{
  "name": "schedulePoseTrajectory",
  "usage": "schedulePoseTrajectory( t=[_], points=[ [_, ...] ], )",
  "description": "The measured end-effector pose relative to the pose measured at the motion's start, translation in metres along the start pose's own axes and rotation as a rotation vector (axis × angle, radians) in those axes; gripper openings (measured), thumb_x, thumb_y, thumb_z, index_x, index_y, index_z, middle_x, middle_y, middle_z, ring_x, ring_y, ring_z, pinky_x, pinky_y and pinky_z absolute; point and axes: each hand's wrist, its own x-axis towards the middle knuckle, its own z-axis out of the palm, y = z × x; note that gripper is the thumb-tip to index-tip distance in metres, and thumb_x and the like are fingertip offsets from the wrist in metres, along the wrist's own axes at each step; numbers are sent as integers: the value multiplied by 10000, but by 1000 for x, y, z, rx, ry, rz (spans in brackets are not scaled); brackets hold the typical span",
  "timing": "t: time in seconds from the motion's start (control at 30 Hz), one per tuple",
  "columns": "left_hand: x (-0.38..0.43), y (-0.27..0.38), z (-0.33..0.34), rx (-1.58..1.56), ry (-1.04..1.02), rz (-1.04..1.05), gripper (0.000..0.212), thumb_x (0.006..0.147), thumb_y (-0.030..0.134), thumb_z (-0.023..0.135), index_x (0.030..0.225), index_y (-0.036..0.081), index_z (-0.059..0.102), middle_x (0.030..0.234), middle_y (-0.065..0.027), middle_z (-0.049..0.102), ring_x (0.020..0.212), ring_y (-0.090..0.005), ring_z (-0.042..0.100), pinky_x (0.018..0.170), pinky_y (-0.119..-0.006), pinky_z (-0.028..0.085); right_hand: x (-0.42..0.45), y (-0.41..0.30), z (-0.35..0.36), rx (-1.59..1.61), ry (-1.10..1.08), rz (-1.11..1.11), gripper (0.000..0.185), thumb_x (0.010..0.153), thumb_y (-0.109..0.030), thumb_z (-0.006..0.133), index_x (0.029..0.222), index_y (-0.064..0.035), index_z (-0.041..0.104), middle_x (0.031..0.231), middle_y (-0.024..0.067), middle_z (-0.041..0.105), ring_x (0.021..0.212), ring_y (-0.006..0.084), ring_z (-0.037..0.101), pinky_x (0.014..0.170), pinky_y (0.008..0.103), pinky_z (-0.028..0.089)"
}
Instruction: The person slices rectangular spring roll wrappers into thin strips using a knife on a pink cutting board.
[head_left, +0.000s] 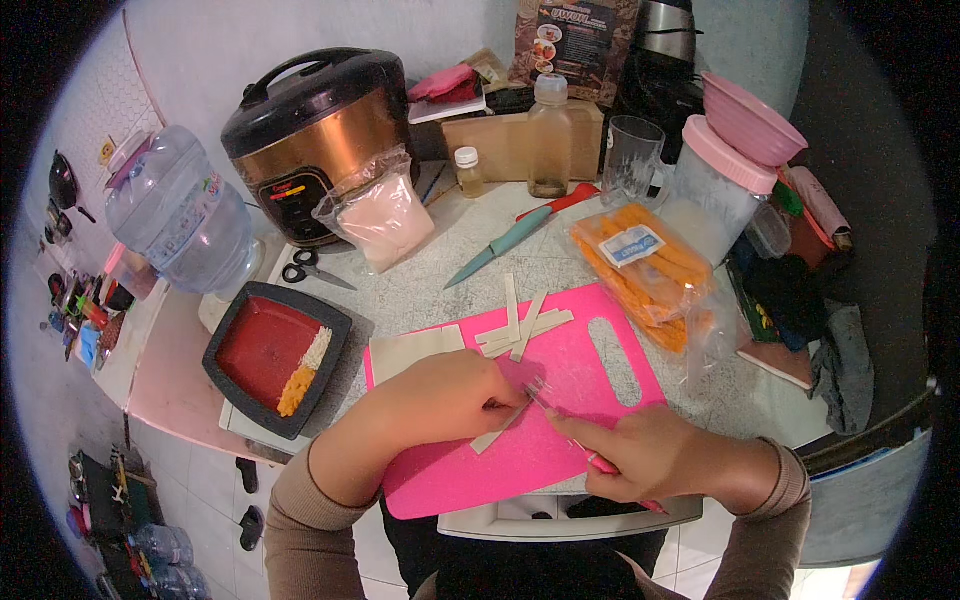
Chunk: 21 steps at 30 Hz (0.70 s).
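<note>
My left hand (450, 394) is curled over the pink cutting board (442, 480), pinching a thin pale strip (491, 441) whose lower end shows below the fingers. In my right hand (649, 450) is a fork (537, 391) with a pink handle, its metal tines close to my left fingers and the strip's upper end. Several more pale strips (517, 330), flat and dough-like, lie crossed near the board's far edge. A pale rectangular sheet (412, 354) rests at the board's far left, partly covered by my left hand.
A square black dish (262, 341) with white and orange bits sits left. Beyond the board lie scissors (319, 270), a teal-handled knife (499, 247) and a bag of white powder (386, 221). Bagged orange sticks (637, 262) lie right. A rice cooker (322, 135) and bottle (550, 142) stand behind.
</note>
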Motion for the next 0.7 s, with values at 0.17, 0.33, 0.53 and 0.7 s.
schedulePoseTrajectory(
  t=[0.17, 0.33, 0.53, 0.7],
  points=[
    [-1, 3, -1, -14, 6, -26, 134, 797, 182, 617, 789, 69, 688, 710, -177, 621, 694, -359, 624, 636, -451, 472, 2, 5, 9, -88, 77, -15, 683, 833, -289, 555, 1430, -21, 360, 537, 135, 589, 504, 364, 621, 527, 505, 527],
    [-2, 0, 1, 35, -19, -52, 143, 797, 184, 612, 819, 78, 705, 717, -185, 623, 692, -364, 626, 635, -451, 479, -1, 4, 7, -73, 78, -33, 691, 823, -285, 565, 1428, -19, 366, 513, 130, 569, 473, 360, 603, 490, 503, 505],
    [-1, 0, 0, 33, 3, -9, 139, 788, 177, 605, 770, 59, 675, 703, -187, 613, 686, -367, 622, 626, -451, 473, -1, 7, 8, -77, 80, -61, 697, 814, -289, 579, 1421, -9, 381, 518, 134, 569, 470, 359, 599, 478, 490, 500],
    [-1, 2, 0, 23, 8, -7, 139, 786, 176, 604, 752, 53, 660, 702, -187, 611, 686, -368, 621, 628, -454, 469, 1, 7, 7, -30, 43, -27, 712, 807, -294, 577, 1440, -40, 371, 533, 144, 576, 492, 376, 606, 499, 509, 504]
  ],
)
